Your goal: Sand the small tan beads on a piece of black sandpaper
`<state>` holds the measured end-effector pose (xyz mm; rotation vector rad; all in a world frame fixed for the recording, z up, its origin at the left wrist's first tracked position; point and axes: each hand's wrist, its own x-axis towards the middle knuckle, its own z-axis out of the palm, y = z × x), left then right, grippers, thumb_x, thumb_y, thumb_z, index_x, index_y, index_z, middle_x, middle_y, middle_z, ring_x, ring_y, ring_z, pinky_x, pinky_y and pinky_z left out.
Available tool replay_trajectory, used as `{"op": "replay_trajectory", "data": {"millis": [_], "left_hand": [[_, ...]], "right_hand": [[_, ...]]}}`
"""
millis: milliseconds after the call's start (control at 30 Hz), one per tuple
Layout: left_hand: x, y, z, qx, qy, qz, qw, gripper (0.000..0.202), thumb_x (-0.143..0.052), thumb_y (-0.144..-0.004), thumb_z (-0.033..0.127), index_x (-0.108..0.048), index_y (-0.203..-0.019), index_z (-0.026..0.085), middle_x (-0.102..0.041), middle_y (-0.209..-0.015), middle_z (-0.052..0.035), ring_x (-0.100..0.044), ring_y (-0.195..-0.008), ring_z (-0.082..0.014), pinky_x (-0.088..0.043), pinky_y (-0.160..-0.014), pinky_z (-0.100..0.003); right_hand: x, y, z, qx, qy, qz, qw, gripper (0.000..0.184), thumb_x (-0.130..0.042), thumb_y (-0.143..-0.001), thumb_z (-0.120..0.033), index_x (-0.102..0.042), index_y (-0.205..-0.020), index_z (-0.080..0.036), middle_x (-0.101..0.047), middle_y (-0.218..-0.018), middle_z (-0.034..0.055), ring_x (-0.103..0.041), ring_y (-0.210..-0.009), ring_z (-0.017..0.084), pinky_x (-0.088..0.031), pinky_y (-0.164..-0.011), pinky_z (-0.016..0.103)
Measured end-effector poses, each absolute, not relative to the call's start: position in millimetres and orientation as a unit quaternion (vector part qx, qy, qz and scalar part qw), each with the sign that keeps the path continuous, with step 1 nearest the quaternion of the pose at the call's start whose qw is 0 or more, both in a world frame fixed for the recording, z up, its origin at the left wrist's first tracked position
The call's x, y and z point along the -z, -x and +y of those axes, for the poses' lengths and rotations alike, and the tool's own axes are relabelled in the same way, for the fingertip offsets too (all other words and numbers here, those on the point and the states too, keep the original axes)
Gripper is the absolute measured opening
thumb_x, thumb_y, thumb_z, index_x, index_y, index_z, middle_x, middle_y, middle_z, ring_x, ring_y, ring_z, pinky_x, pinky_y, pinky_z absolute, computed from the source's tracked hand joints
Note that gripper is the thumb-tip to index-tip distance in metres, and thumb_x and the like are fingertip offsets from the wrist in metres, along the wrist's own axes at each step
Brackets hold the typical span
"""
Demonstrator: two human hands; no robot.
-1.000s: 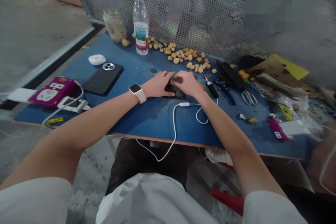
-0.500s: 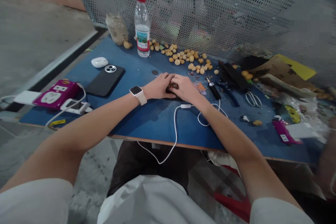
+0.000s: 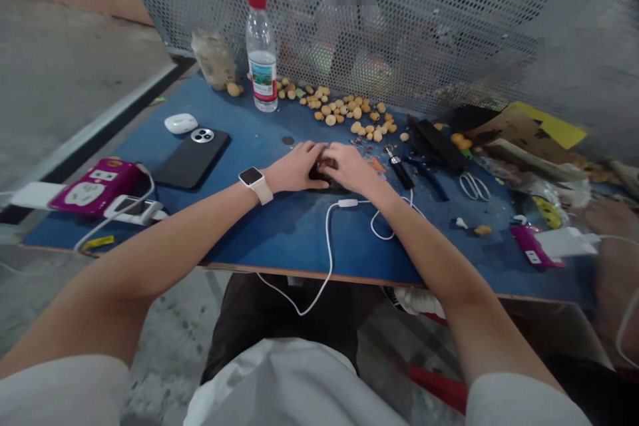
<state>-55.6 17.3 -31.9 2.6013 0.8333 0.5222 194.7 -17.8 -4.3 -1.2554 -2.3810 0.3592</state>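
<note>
Head view, left hand point(image 3: 295, 168) and right hand point(image 3: 352, 170) curled close together around a small dark object point(image 3: 317, 173) mid-counter point(image 3: 279, 239), scattered tan nuts point(image 3: 339, 110) just beyond, white cable point(image 3: 328, 239) nearer the front edge

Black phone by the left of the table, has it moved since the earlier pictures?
No. The black phone sits in the same place relative to the round dark spot on the blue tabletop; only the head camera's view has shifted.
</note>
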Motion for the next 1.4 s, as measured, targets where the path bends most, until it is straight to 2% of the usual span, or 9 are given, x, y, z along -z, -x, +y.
{"op": "replay_trajectory", "data": {"millis": [133, 333, 500, 700, 900, 1067, 1267, 1400], "left_hand": [[33.2, 56.4, 17.6, -0.184, -0.913, 0.313, 0.185, 0.111, -0.089, -0.105, 0.073, -0.047, -0.193, 0.019, -0.064, -0.186, -0.0287, -0.061, -0.175, -0.054, -0.05, -0.148, -0.069], [32.0, 55.7, 17.8, -0.184, -0.924, 0.278, 0.185, 0.1, -0.088, -0.106, 0.068, -0.055, -0.187, 0.018, -0.066, -0.183, -0.0299, -0.064, -0.17, -0.0537, -0.048, -0.148, -0.072], [31.5, 54.3, 16.3, -0.17, -0.914, 0.322, 0.181, 0.111, -0.088, -0.105, 0.072, -0.047, -0.192, 0.016, -0.066, -0.181, -0.0295, -0.063, -0.171, -0.0546, -0.05, -0.147, -0.071], [32.6, 55.0, 19.2, -0.188, -0.927, 0.268, 0.184, 0.096, -0.087, -0.106, 0.067, -0.056, -0.184, 0.02, -0.069, -0.179, -0.0285, -0.064, -0.167, -0.0535, -0.05, -0.146, -0.073], [33.9, 55.5, 18.2, -0.184, -0.916, 0.308, 0.18, 0.103, -0.088, -0.105, 0.073, -0.053, -0.187, 0.02, -0.067, -0.178, -0.0269, -0.064, -0.169, -0.0536, -0.051, -0.147, -0.071], [36.0, 55.5, 20.4, -0.186, -0.926, 0.273, 0.181, 0.101, -0.087, -0.108, 0.072, -0.051, -0.188, 0.021, -0.067, -0.181, -0.0271, -0.063, -0.172, -0.0521, -0.048, -0.15, -0.07], [36.3, 55.6, 19.1, -0.189, -0.919, 0.293, 0.183, 0.106, -0.089, -0.106, 0.07, -0.05, -0.19, 0.018, -0.065, -0.181, -0.0289, -0.061, -0.173, -0.0539, -0.046, -0.151, -0.07], [36.8, 56.6, 19.4, -0.189, -0.925, 0.273, 0.184, 0.102, -0.087, -0.108, 0.07, -0.05, -0.189, 0.02, -0.065, -0.183, -0.0286, -0.06, -0.174, -0.0534, -0.048, -0.149, -0.072]], "right_hand": [[2.3, -206.3, -9.3, -0.122, 0.511, -0.824, 0.214, 0.007, -0.085, -0.11, -0.019, -0.091, -0.113, -0.02, -0.081, -0.114, 0.0121, -0.075, -0.102, 0.032, -0.061, -0.105, 0.051], [2.5, -192.6, -26.0, -0.153, 0.409, -0.875, 0.209, 0.016, -0.08, -0.114, -0.018, -0.093, -0.121, -0.024, -0.085, -0.126, 0.0134, -0.077, -0.11, 0.032, -0.062, -0.105, 0.048], [-0.7, -205.2, -12.6, -0.114, 0.481, -0.847, 0.193, 0.013, -0.079, -0.113, -0.015, -0.09, -0.112, -0.022, -0.08, -0.112, 0.0119, -0.074, -0.104, 0.033, -0.062, -0.105, 0.051], [0.1, -194.6, -24.6, -0.144, 0.406, -0.882, 0.191, 0.02, -0.075, -0.117, -0.016, -0.092, -0.119, -0.024, -0.084, -0.128, 0.0142, -0.077, -0.12, 0.035, -0.063, -0.11, 0.051], [-2.6, -203.8, -13.1, -0.106, 0.478, -0.854, 0.176, 0.017, -0.075, -0.115, -0.013, -0.09, -0.114, -0.022, -0.079, -0.115, 0.0132, -0.074, -0.108, 0.034, -0.061, -0.108, 0.052], [-5.3, -198.7, -28.4, -0.143, 0.403, -0.885, 0.182, 0.024, -0.074, -0.115, -0.013, -0.093, -0.124, -0.025, -0.084, -0.126, 0.0137, -0.078, -0.119, 0.036, -0.063, -0.11, 0.051], [-11.1, -202.6, -26.3, -0.111, 0.447, -0.873, 0.161, 0.021, -0.074, -0.112, -0.009, -0.089, -0.109, -0.022, -0.081, -0.119, 0.0147, -0.077, -0.114, 0.035, -0.061, -0.109, 0.051], [-11.2, -203.5, -30.6, -0.143, 0.405, -0.888, 0.162, 0.023, -0.073, -0.117, -0.013, -0.092, -0.116, -0.025, -0.085, -0.131, 0.0141, -0.079, -0.121, 0.035, -0.063, -0.111, 0.051]]}}
